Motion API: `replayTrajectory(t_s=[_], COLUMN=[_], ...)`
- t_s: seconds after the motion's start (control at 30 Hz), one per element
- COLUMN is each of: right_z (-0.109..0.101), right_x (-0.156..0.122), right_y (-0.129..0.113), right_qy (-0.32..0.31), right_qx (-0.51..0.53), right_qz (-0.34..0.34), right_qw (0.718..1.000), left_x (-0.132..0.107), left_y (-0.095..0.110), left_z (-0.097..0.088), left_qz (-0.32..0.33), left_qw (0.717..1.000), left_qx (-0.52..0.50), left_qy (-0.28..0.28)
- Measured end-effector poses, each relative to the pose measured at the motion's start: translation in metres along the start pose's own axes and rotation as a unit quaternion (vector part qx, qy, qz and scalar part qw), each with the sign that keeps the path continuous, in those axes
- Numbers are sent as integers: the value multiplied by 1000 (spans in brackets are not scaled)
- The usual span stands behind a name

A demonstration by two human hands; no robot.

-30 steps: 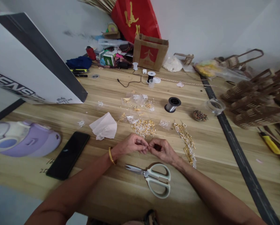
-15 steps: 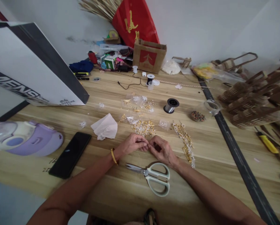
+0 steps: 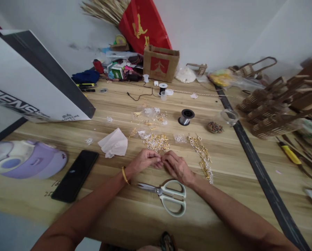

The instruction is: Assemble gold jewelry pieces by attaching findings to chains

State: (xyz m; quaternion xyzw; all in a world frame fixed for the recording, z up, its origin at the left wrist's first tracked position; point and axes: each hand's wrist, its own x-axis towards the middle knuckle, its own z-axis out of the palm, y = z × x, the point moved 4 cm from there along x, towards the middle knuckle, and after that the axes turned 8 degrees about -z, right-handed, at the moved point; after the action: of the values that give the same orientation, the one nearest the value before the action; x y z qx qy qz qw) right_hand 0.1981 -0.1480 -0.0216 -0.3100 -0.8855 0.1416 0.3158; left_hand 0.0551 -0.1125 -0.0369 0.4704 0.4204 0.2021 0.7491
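My left hand [image 3: 145, 161] and my right hand [image 3: 177, 168] meet fingertip to fingertip over the table, both pinched closed. Whatever sits between the fingers is too small to make out. Just beyond them lies a pile of gold and silver beads [image 3: 156, 142]. White-handled scissors [image 3: 160, 191] lie below my hands, blades pointing left. To the right are several gold and silver beaded strands [image 3: 203, 157] with rings at their ends. A small bag of white rings [image 3: 179, 138] rests between the pile and the strands.
A wire spool [image 3: 186, 117] and a jar of dark beads [image 3: 215, 127] stand farther back. At left are a crumpled tissue [image 3: 114, 143], a phone [image 3: 75, 176], a purple-and-white bottle [image 3: 36, 159] and a large box [image 3: 41, 80]. Woven baskets [image 3: 265, 111] crowd the right.
The view has shifted slightly, so things sit a little farther left. My right hand's fingers have turned over a bit more at the pinch; both hands stay together.
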Motion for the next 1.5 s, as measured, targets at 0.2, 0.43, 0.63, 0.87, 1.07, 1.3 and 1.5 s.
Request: replayTrajectory(t_s=[0.2, 0.43, 0.63, 0.87, 1.07, 1.3, 1.5], right_z=[-1, -6, -9, -5, -6, -6, -7], right_x=[-2, 0, 2, 1, 2, 2, 3], right_y=[2, -1, -5, -3, -4, -4, -2], right_qy=[16, 43, 51, 43, 39, 42, 52], right_qx=[-69, -87, -70, -49, -43, -10, 14], right_qz=[-26, -49, -44, -48, -49, -50, -32], right_qw=[997, 994, 995, 997, 997, 998, 998], left_x=[-5, -9, -18, -14, -12, -15, -23], left_y=[7, 8, 25, 16, 16, 18, 27], left_z=[5, 6, 8, 5, 5, 6, 11], left_qz=[19, 69, 195, 131, 118, 133, 188], left_qw=[1000, 992, 941, 959, 977, 967, 923], left_qx=[-9, 91, 248, 234, 172, 204, 307], left_qy=[20, 62, 126, 91, 44, 71, 136])
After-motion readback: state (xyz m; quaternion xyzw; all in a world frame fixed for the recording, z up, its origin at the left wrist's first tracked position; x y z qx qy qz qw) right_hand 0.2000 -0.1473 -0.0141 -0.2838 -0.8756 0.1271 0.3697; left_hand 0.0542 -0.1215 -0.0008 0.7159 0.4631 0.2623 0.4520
